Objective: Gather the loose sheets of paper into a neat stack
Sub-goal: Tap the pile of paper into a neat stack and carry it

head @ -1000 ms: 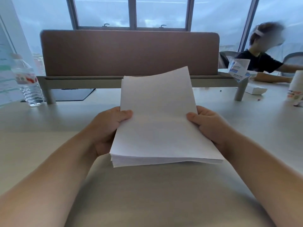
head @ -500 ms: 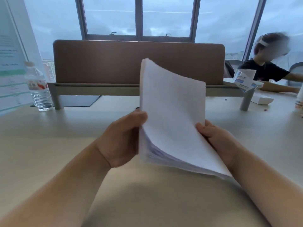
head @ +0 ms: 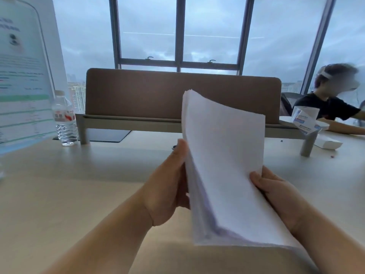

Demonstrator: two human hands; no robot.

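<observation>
stack of paper (head: 223, 167): white sheets, gathered into one bundle, held above the table (head: 79, 186) between both hands, tilted up on edge with its left side raised and its top leaning away from the person. the near lower corner fans slightly, sheet edges visible. left hand (head: 169, 186) presses flat against the stack's left face, thumb extended up along the edge, gripping the bundle. right hand (head: 276, 190) closed on the right edge, thumb on the front sheet, fingers behind and hidden. whether the bottom edge touches the table cannot be told. on the table beyond: a brown desk divider (head: 181, 95) on a grey rail, a clear water bottle (head: 64, 119) at far left beside a printed notice (head: 21, 76). a second person (head: 331, 107) sits at far right.
</observation>
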